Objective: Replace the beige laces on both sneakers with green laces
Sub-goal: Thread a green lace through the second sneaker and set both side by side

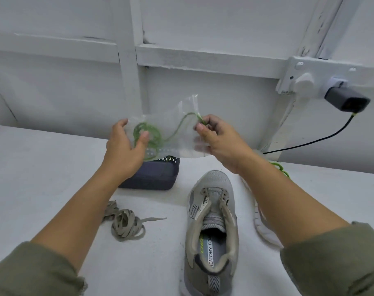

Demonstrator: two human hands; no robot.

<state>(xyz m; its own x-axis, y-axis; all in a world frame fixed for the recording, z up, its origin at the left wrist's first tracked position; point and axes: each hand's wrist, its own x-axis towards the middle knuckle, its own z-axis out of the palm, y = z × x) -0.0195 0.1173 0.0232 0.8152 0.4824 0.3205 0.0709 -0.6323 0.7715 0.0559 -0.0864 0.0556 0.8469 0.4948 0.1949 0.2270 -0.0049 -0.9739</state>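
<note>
A clear plastic bag [177, 133] with a coiled green lace [146, 135] inside hangs above the table. My left hand [126, 146] holds the bag's left end, thumb pressed over the coil. My right hand [216, 137] pinches the lace's free end at the bag's right side. A grey sneaker [211, 229] without laces stands toe-away in front of me. The second sneaker [260, 223] lies on its side, mostly hidden behind my right forearm. Removed beige laces [124, 223] lie bundled left of the sneaker. Another green lace [280, 167] lies past my right arm.
A dark blue basket [158, 176] stands on the white table [32, 178] below the bag. On the wall at the right is a socket [303, 77] with a black adapter [348, 99]; its cable runs down to the table.
</note>
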